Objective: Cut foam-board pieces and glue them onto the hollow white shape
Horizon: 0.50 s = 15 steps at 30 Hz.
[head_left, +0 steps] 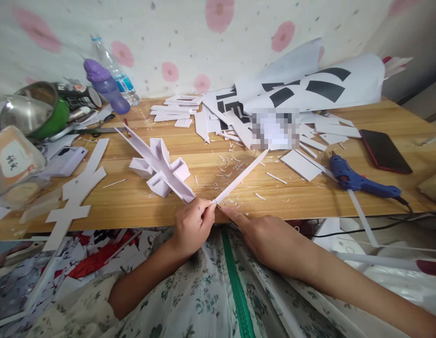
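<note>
A block of coarse pixels (275,129) masks whatever lies beneath it on the desk (110,204). The left grip (193,225) covers the near end of a white strip (242,176), its curled fingertips out of sight. Most of a thin dark tool (218,205) is hidden under the right grip (269,237), so its kind cannot be told. Small print on the water bottle (125,83) is unreadable. The view's left edge cuts off a labelled packet (15,157); the right edge crops the right forearm (365,286) and a blurred tan object (432,188)
</note>
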Each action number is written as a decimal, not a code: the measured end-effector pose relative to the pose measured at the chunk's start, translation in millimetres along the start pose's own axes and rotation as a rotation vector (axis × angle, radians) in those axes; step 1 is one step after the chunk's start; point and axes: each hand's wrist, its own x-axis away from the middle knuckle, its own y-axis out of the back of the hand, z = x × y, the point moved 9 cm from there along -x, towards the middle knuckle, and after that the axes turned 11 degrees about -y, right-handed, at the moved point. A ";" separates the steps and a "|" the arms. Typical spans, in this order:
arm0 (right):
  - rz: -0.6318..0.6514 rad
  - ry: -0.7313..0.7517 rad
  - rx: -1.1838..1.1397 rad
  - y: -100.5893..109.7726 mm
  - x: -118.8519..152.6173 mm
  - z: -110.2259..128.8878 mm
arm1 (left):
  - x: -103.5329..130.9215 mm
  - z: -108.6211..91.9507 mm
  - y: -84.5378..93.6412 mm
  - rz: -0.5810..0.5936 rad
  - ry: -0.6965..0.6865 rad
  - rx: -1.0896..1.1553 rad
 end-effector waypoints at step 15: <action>-0.065 0.155 -0.550 38.0 -10.8 -4.2 | 11.8 37.5 40.8 -0.194 0.498 0.374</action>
